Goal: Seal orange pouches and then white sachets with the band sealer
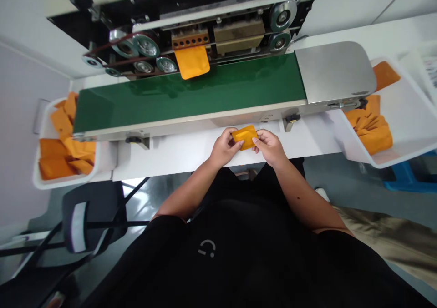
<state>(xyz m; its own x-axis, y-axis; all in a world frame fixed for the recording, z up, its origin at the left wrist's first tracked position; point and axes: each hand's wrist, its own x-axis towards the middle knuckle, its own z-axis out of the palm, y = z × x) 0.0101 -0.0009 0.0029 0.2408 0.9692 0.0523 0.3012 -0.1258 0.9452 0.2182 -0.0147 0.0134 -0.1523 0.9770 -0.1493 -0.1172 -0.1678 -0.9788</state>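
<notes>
Both my left hand (pixel 225 147) and my right hand (pixel 269 147) pinch the short sides of a small orange pouch (pixel 244 137), held just in front of a band sealing machine's green conveyor belt (pixel 187 92). Neither hand touches the belt. A second orange pouch (pixel 192 61) stands at the belt's far edge, its top gripped between the sealer's belts and its lower end hanging over the green surface. The upper part of that pouch is hidden by the machine's heating block.
A white bin (pixel 44 180) heaped with orange pouches sits at the conveyor's left end, and another white bin (pixel 403 159) holding more sits at its right end. A steel plate (pixel 334 71) covers the conveyor's right end. A black chair (pixel 92 217) stands at lower left, and a blue stool (pixel 406 178) at lower right.
</notes>
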